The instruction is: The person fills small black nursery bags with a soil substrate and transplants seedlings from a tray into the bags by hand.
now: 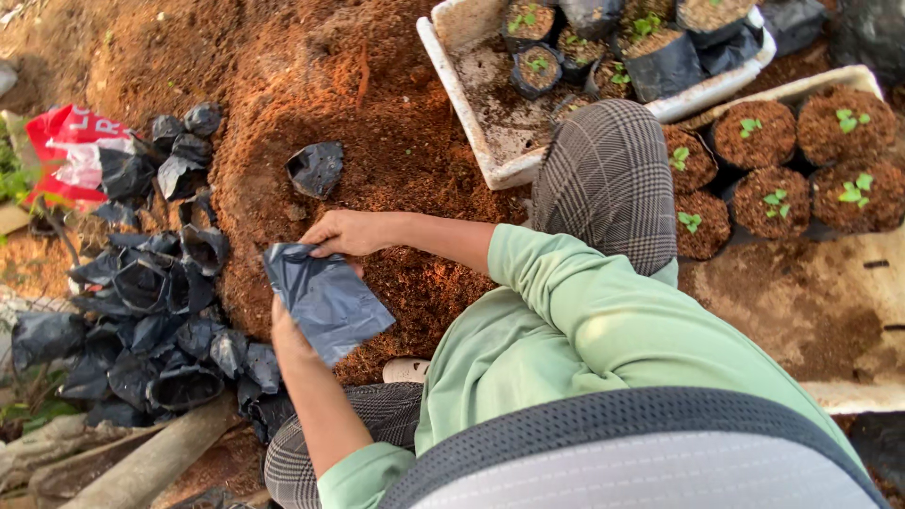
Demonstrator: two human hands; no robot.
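Both hands hold one flat dark grey plastic bag above a mound of reddish-brown soil. My right hand pinches the bag's upper edge. My left hand grips it from behind at the lower left side, partly hidden by the plastic. The bag looks empty and uncreased. My green sleeves and plaid trousers fill the lower right of the view.
A pile of crumpled black plastic bags lies at the left beside a red and white sack. One loose black bag sits on the soil. White foam trays hold soil-filled bags with seedlings. A log lies bottom left.
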